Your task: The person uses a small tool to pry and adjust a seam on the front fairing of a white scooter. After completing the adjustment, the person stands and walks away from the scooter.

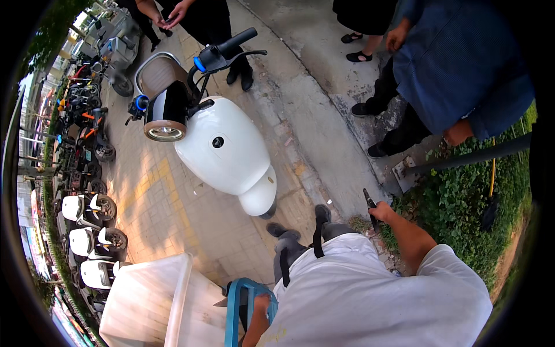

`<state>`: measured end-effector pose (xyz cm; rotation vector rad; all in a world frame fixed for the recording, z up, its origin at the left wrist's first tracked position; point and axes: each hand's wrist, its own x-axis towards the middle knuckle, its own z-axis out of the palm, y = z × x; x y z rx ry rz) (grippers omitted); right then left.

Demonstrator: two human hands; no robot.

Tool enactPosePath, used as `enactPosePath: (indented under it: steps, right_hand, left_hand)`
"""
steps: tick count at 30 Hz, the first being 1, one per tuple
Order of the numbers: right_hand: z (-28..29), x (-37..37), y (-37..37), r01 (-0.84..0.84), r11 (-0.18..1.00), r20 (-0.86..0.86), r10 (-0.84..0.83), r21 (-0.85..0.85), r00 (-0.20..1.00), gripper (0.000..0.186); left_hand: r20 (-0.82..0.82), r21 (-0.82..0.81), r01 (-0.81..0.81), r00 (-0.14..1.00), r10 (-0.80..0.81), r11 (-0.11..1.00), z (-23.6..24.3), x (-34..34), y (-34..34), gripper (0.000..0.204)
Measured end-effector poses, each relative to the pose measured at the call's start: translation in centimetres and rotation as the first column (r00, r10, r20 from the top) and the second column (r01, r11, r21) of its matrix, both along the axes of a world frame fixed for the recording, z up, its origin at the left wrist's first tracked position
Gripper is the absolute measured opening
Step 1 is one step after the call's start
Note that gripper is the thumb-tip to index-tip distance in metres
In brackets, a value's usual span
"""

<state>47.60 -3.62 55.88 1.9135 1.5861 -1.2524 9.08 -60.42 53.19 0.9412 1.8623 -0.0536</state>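
My right hand (381,213) is closed around a slim dark tool (369,199) with a narrow end pointing away from me; its exact kind is not clear. Low in the picture, my left hand (262,303) is closed at a teal rounded frame (233,315). Its fingers are partly hidden, so the grip is hard to make out. Left of that frame is a large whitish plastic tub (144,301). Ahead of my feet stands a white electric scooter (225,147) with a round headlamp, black handlebar grips and blue rings. Neither hand touches the scooter.
A person in dark blue (462,63) stands at the right by a slanting grey pole (474,159) and green plants (462,220). Other people stand beyond the scooter. Parked two-wheelers (87,243) line the left side of the brick pavement (167,202).
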Motion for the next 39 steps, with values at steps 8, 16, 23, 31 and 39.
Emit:
enactPosePath:
  steps: [8,16,23,31,39]
  right_hand:
    - [-0.4,7.9,-4.5,-0.165,0.968,0.125,0.191,-0.192,0.974,0.051]
    - [0.3,5.7,-4.5,-0.51,0.838,0.134,0.537,-0.191,0.833,0.053]
    - [1.4,4.4,-8.8,-0.668,0.739,0.059,0.666,0.086,0.744,0.052]
    - [4.2,6.9,-17.4,-0.907,0.416,0.135,0.904,-0.058,0.406,0.051]
    - [4.3,-4.0,-16.7,-0.972,0.236,0.21,0.951,-0.02,0.227,0.044]
  left_hand:
    - [0.199,-0.229,-0.836,0.462,0.865,0.499,3.1,19.2,-2.6,0.035]
    - [0.257,0.097,-0.963,-0.218,0.941,-0.25,8.6,24.8,-1.1,0.033]
    - [0.425,0.061,-0.866,-0.427,0.798,-0.496,5.9,44.1,-6.1,0.029]
    - [0.161,-0.365,-0.561,-0.824,0.543,-0.743,-2.7,82.0,-17.5,0.012]
    - [0.063,-0.351,-0.215,-0.976,0.207,-0.911,-0.7,85.6,-14.0,0.02]
